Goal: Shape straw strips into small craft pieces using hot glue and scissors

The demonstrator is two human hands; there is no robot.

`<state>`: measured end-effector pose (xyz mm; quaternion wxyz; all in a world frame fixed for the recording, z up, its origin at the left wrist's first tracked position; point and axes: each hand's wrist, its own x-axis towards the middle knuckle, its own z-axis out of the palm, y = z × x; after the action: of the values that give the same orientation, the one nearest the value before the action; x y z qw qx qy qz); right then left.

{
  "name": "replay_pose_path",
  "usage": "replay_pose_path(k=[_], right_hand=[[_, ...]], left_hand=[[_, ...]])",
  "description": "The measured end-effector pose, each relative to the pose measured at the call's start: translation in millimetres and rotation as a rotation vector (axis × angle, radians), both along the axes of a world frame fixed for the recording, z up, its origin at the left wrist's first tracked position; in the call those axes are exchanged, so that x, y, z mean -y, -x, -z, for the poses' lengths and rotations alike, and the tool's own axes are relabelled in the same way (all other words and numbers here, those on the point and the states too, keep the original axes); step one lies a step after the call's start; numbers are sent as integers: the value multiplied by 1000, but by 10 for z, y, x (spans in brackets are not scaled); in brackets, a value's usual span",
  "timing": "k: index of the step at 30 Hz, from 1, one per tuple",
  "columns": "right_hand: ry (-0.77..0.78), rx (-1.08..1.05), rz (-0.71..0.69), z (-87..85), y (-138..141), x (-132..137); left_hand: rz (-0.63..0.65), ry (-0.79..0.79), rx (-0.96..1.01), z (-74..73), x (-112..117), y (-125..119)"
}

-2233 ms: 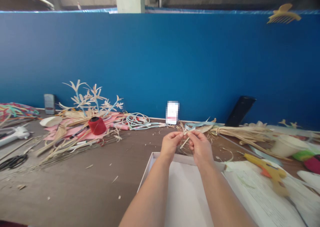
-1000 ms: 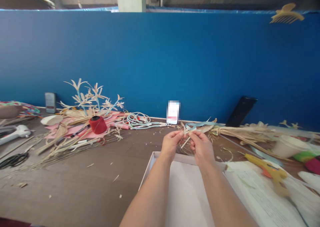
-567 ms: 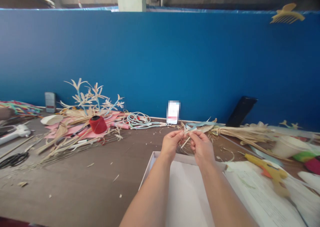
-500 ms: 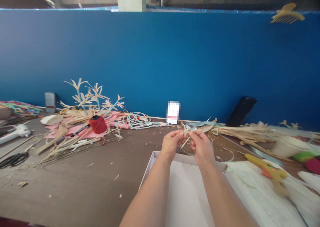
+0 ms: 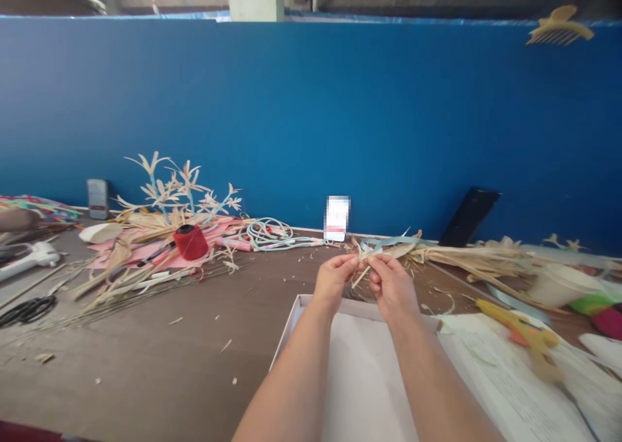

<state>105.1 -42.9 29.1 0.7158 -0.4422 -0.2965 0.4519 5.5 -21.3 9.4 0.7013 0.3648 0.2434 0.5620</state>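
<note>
My left hand [image 5: 334, 280] and my right hand [image 5: 394, 285] meet in front of me, above the far edge of a shallow white box [image 5: 358, 358]. Both are closed, pinching a small pale flower [image 5: 363, 253] of straw-coloured strips between thumbs and fingertips. Thin petals stick up above the fingers, and a short pale stem [image 5: 360, 277] slants down below them. The fingertips partly hide the flower's middle. Behind the hands, a light blue ribbon [image 5: 383, 241] lies on the brown table [image 5: 160, 371].
Finished straw flowers [image 5: 187, 186] stand at the left beside a red spool [image 5: 190, 242]. Black-handled scissors [image 5: 29, 310] lie far left. On papers [image 5: 490, 377] at the right rests a yellow glue gun [image 5: 525, 332]. A phone [image 5: 337, 219] leans against the blue partition [image 5: 291, 118].
My hands stay almost in place, still pinching the flower. Its pale petals show a little more clearly above the fingertips.
</note>
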Motion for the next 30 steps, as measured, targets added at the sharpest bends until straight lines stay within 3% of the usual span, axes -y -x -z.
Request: replay_pose_path(k=[21, 26, 30], right_hand=[[24, 76, 37, 53, 8, -22], [64, 40, 29, 59, 1, -31], [95, -38, 106, 57, -27, -52]], left_hand=[[-14, -40, -61, 27, -22, -8], [-37, -17, -70, 18, -23, -16], [-92, 18, -81, 40, -46, -25]])
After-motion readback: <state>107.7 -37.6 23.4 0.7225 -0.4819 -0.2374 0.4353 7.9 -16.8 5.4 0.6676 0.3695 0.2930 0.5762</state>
